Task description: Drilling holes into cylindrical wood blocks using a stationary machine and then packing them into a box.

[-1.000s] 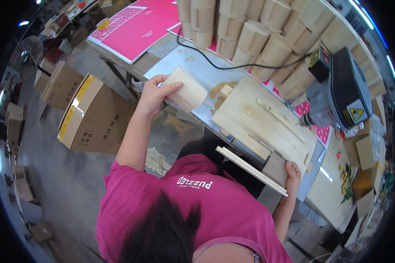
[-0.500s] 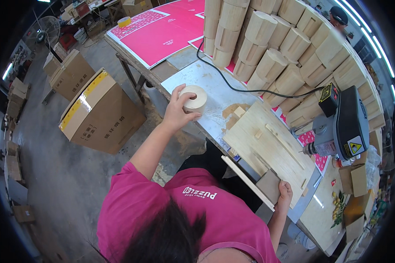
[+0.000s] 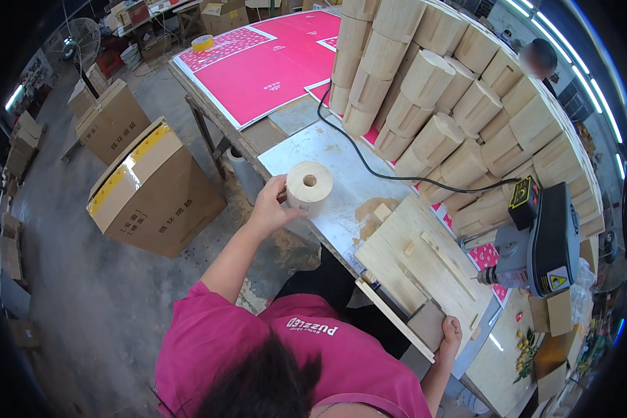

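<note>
Wooden cylinder (image 3: 308, 184), pale, centre hole up, long axis upright: gripped in left hand (image 3: 272, 209) above left edge of bench (image 3: 327, 150). Right hand (image 3: 451, 333) closed on near corner of plywood jig (image 3: 418, 272), well apart to the right. Left hand nearer.

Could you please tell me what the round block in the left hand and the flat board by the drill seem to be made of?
The round block in the left hand looks like pale unfinished wood, matt, with a centre hole. The flat board appears to be bare light plywood or softwood: faint grain, no sheen, thin strips fixed on top.
</note>
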Demonstrator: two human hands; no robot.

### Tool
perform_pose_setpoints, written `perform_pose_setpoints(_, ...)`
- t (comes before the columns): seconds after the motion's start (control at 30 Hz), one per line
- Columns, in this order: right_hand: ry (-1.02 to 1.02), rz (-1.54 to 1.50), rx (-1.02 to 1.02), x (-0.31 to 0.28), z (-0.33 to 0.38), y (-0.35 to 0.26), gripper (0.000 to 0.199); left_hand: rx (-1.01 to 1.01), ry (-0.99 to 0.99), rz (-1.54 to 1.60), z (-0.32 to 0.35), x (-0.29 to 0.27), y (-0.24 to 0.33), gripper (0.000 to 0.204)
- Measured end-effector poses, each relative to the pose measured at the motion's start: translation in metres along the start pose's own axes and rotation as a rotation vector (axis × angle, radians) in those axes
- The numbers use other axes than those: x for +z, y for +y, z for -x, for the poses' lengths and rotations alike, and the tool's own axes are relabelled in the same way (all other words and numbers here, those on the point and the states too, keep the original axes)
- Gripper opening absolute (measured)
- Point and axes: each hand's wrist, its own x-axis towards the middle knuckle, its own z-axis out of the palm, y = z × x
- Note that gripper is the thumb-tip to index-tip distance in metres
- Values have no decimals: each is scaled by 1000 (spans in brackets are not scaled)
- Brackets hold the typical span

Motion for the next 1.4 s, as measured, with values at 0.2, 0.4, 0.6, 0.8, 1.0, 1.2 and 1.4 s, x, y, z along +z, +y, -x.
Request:
perform_pose_setpoints(0.2,3,76,35,-4,-2,3,6,37,159,112,-58,-37,24,75)
perform_pose_setpoints(0.4,-17,132,96,5,-4,-10,15,58,327,-14,-196,-100,7,78)
perform_pose_setpoints(0.6,30,164,187,3,-4,-11,24,101,538,-339,-329,-121,-33,69)
perform_pose_setpoints(0.8,91,199,258,11,-6,-15,22,55,591,-309,-409,-117,-76,61)
perform_pose_setpoints(1.0,155,219,283,18,-5,-17,23,137,591,-289,-429,-71,-118,65)
perform_pose_setpoints(1.2,192,189,259,24,-5,-15,21,28,555,-401,-432,-65,-124,86)
perform_pose_setpoints(1.4,146,228,238,18,-7,-14,24,-131,609,-256,-406,-52,-74,104)
